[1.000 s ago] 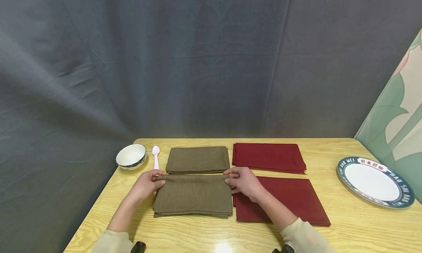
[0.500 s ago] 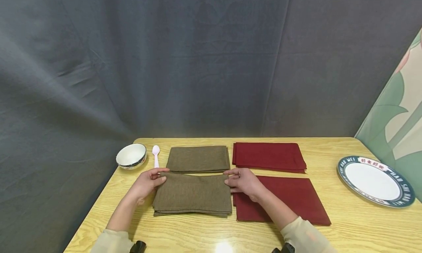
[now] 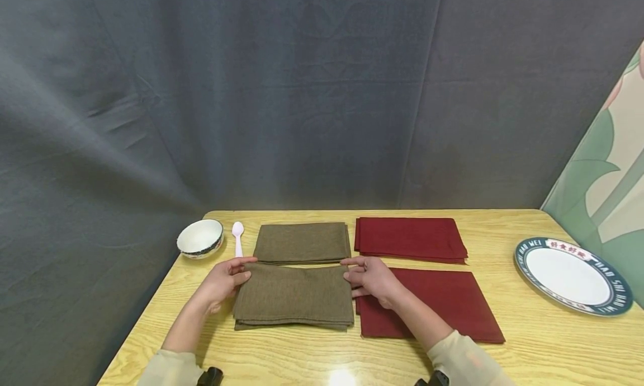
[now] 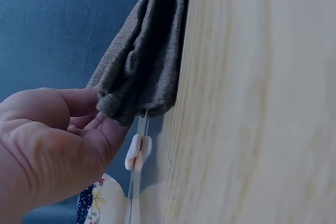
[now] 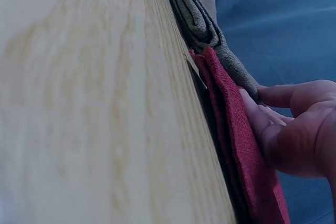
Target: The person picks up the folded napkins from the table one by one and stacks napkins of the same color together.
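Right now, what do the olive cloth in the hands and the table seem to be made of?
Olive cloth: woven fabric, matte, probably cotton or linen; coarse weave and soft folded layers show. Table: wood or wood-look laminate, glossy; yellow grain with a light reflection.

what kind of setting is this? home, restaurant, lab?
Probably a staged recording setup, dressed as a dining table: a grey backdrop cloth hangs behind the wooden table, which holds folded napkins, a plate and a bowl.

- The head view looks down and forward over the whole table point(image 3: 503, 363).
- Both wrist views skim its surface closely, sharing the olive cloth point(image 3: 294, 293) point(image 4: 144, 72) point(image 5: 202, 24).
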`<state>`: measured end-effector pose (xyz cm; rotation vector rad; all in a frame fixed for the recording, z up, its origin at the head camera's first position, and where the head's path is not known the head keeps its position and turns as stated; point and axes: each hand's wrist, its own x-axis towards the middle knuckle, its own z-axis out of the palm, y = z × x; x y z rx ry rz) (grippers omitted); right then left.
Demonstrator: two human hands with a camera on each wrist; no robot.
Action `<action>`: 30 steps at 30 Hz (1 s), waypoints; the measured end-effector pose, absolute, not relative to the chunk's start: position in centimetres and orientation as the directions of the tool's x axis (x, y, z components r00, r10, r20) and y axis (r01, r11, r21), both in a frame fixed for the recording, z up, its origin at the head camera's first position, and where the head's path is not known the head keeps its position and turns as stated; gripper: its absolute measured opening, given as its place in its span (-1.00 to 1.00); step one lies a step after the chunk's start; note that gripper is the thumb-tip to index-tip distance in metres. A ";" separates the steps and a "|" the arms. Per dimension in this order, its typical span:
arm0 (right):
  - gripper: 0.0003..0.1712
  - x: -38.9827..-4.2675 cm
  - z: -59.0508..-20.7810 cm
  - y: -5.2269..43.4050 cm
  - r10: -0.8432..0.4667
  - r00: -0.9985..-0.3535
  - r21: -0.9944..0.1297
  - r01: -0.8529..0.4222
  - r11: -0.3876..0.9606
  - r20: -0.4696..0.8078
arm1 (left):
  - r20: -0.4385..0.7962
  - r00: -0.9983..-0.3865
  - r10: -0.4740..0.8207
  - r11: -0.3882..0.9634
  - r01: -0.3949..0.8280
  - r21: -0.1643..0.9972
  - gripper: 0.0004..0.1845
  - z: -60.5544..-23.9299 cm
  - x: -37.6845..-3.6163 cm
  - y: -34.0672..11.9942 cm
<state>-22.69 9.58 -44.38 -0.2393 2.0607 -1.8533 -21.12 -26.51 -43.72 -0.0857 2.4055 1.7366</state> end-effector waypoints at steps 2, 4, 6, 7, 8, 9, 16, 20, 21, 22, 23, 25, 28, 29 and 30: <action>-0.54 -22.7 -44.4 9.5 -0.358 -0.922 -0.986 0.109 0.123 -0.146 | -0.167 -0.985 0.052 0.303 -0.144 0.942 -0.58 -43.7 -21.1 -26.5; -0.54 -22.7 -44.5 9.5 -0.357 -0.923 -0.987 0.107 0.118 -0.143 | -0.153 -0.987 0.044 0.287 -0.134 0.949 -0.58 -43.7 -21.1 -26.5; -0.54 -22.8 -44.6 9.5 -0.354 -0.925 -0.988 0.105 0.111 -0.138 | -0.139 -0.990 0.030 0.265 -0.126 0.956 -0.57 -43.7 -21.2 -26.5; -0.54 -22.9 -44.7 9.5 -0.348 -0.927 -0.989 0.107 0.106 -0.137 | -0.134 -0.991 0.020 0.255 -0.124 0.959 -0.57 -43.7 -21.3 -26.5; -0.55 -23.0 -44.7 9.5 -0.341 -0.930 -0.989 0.110 0.100 -0.138 | -0.129 -0.992 0.009 0.246 -0.123 0.961 -0.57 -43.7 -21.3 -26.5; -0.55 -23.1 -44.8 9.5 -0.333 -0.933 -0.989 0.112 0.094 -0.138 | -0.122 -0.993 -0.001 0.240 -0.119 0.964 -0.57 -43.7 -21.4 -26.4; -0.62 -23.7 -44.7 9.3 -0.268 -0.949 -0.986 0.155 0.062 -0.166 | -0.094 -0.993 -0.065 0.202 -0.105 0.974 -0.56 -43.6 -22.0 -26.0; -0.68 -24.3 -44.9 9.3 -0.241 -0.955 -0.985 0.166 0.056 -0.175 | -0.080 -0.992 -0.093 0.204 -0.097 0.974 -0.56 -43.6 -22.4 -25.8; -0.68 -24.4 -44.9 9.3 -0.239 -0.955 -0.985 0.167 0.052 -0.175 | -0.076 -0.992 -0.099 0.207 -0.095 0.974 -0.57 -43.6 -22.5 -25.7; -0.69 -24.5 -44.9 9.4 -0.237 -0.956 -0.985 0.166 0.048 -0.173 | -0.075 -0.991 -0.107 0.210 -0.097 0.973 -0.57 -43.5 -22.6 -25.7; -0.69 -24.6 -44.9 9.4 -0.238 -0.956 -0.985 0.164 0.046 -0.170 | -0.076 -0.991 -0.112 0.214 -0.099 0.972 -0.58 -43.5 -22.7 -25.7; -0.69 -24.8 -44.9 9.5 -0.241 -0.956 -0.986 0.163 0.036 -0.167 | -0.075 -0.990 -0.120 0.213 -0.100 0.972 -0.58 -43.6 -22.9 -25.6; -0.67 -25.1 -44.9 9.5 -0.240 -0.957 -0.987 0.160 0.027 -0.162 | -0.072 -0.990 -0.124 0.210 -0.097 0.973 -0.58 -43.6 -23.2 -25.5; -0.67 -25.1 -44.9 9.6 -0.239 -0.958 -0.987 0.158 0.025 -0.160 | -0.071 -0.989 -0.126 0.208 -0.096 0.973 -0.58 -43.6 -23.3 -25.5; -0.66 -25.2 -44.9 9.6 -0.237 -0.959 -0.987 0.156 0.025 -0.157 | -0.072 -0.989 -0.128 0.206 -0.097 0.974 -0.59 -43.6 -23.3 -25.5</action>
